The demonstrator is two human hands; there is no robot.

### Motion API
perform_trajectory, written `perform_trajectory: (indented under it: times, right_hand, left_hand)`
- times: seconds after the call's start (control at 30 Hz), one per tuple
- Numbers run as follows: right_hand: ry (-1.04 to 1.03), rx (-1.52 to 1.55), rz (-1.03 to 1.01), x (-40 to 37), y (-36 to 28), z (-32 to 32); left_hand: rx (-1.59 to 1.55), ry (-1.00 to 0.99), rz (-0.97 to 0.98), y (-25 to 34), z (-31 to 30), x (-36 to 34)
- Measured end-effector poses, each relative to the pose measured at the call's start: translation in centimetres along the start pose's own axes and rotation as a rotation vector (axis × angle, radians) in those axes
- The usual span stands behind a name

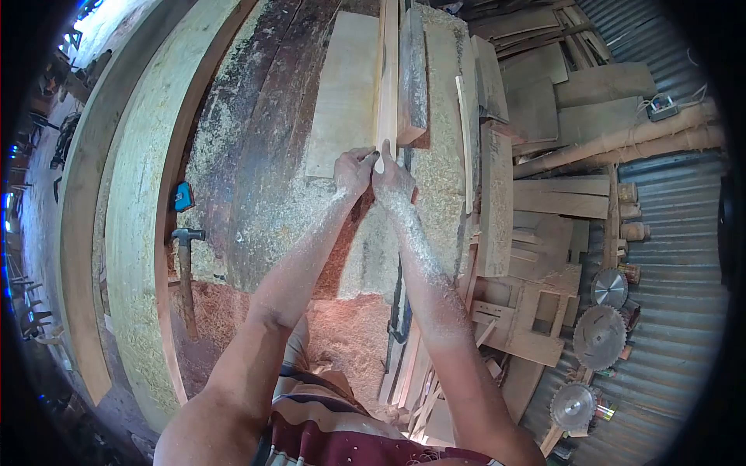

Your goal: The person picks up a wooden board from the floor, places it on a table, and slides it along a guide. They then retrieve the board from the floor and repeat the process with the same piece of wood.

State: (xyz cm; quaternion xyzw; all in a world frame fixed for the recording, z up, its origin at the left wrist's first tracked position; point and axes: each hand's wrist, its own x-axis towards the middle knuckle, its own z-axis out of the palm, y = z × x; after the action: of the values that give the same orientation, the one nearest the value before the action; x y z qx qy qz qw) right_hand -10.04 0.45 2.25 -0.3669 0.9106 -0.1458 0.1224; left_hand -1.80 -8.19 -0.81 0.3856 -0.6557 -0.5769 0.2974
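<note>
A long, narrow wooden strip (pixel 387 85) runs away from me over the workbench (pixel 256 186). At its near end my left hand (pixel 353 169) is closed, thumb and fingers pinching the strip's left side. Close beside it, my right hand (pixel 395 179) grips the same end, its thumb lying along the top. The fingers under the strip are hidden. Pale sawdust coats both hands and forearms. Left of the strip lies a flat, pale board (pixel 342 93). A thick wooden block (pixel 414 78) stands just to its right.
A hammer (pixel 186 272) and a blue tape measure (pixel 183 197) lie on the bench's left side, near long planks (pixel 144 194). Several circular saw blades (pixel 599 337) hang on the corrugated metal wall (pixel 668 272). Stacked offcuts (pixel 536 303) fill the right, and shavings (pixel 350 334) cover the floor.
</note>
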Motion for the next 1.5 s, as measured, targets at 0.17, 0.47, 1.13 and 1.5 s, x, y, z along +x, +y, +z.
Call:
perform_trajectory:
  times: [0.17,0.47,1.13,1.5]
  right_hand:
    - [-0.053,-0.010,0.050,1.8,-1.1,-1.4]
    - [-0.045,-0.022,-0.007,3.2,-1.3,-2.7]
    - [0.054,0.059,0.028,7.2,-0.4,-0.9]
    - [0.052,0.224,0.048,-12.0,-4.6,-3.8]
  left_hand:
    - [0.049,0.033,-0.010,0.4,0.5,2.2]
    - [0.019,0.001,0.037,-1.8,1.4,6.9]
    - [0.141,0.132,-0.023,0.7,2.8,7.5]
    - [0.206,0.155,-0.086,1.9,3.4,11.0]
